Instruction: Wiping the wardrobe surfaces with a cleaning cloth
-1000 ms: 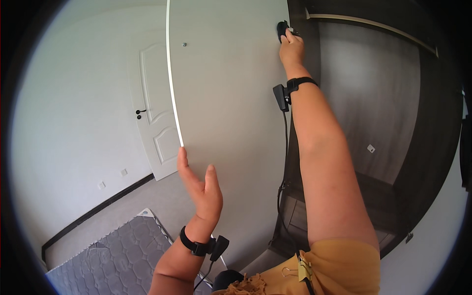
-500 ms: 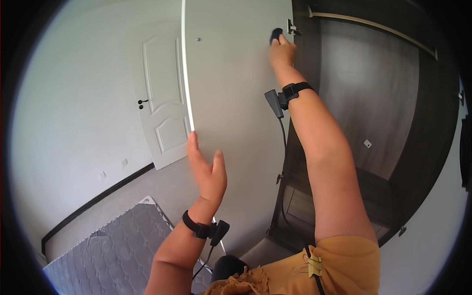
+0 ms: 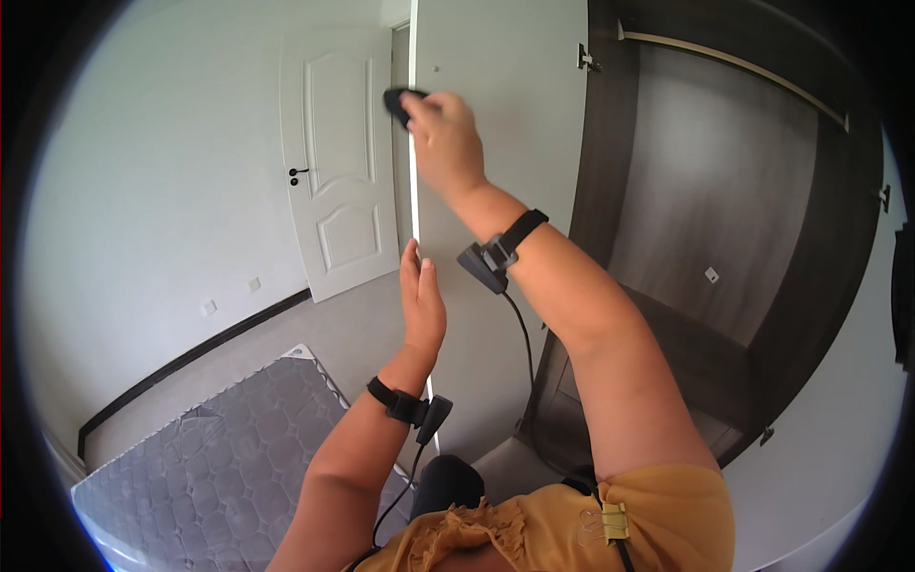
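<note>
In my right hand [image 3: 446, 143] is a small black pad [image 3: 398, 107], gripped by the fingers at the upper free edge of the white wardrobe door [image 3: 505, 191]. Whether the pad is cloth or sponge cannot be made out. Lower on the same edge, my left hand [image 3: 422, 303] rests with its fingers stretched upward and its palm against the door. The door stands swung out from the dark wood wardrobe [image 3: 605, 181].
Inside the wardrobe are a hanging rail [image 3: 734, 65] and a wall socket [image 3: 711, 275]. A metal hinge [image 3: 584, 59] joins door and cabinet. Behind at the left, a white room door [image 3: 343, 162] stands near the wall. A grey quilted mattress [image 3: 219, 458] lies at lower left.
My right hand has swept the pad left across the door, from beside the hinge to the free edge. My left hand stays at the edge, its thumb closer to the fingers.
</note>
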`<state>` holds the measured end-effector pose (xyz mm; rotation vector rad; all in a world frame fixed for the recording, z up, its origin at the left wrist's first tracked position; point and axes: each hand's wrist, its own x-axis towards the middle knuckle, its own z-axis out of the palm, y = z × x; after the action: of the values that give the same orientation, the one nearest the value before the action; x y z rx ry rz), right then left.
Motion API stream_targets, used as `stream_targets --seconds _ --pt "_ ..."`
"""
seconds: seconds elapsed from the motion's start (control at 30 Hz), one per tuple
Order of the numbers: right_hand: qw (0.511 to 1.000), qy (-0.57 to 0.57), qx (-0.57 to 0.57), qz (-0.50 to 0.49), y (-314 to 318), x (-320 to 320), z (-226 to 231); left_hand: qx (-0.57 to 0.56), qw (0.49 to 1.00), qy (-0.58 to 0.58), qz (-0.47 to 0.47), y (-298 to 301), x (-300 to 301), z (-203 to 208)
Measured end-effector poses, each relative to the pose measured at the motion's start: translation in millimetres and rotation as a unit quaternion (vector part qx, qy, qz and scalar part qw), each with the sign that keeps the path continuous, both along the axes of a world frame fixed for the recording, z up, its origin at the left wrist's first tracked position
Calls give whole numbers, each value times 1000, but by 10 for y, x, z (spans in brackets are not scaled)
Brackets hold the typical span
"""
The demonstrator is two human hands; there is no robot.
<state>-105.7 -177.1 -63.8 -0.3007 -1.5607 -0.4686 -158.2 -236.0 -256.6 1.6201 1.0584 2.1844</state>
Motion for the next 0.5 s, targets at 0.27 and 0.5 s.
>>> stream_targets --seconds 0.27,0.5 --pt "954 -177 -233 64 -116 334 -1252 -112 984 -119 -65 -107 -73 -441" --pt "951 -306 -8 33 51 689 -1757 -149 986 -70 -31 -193 22 -676"
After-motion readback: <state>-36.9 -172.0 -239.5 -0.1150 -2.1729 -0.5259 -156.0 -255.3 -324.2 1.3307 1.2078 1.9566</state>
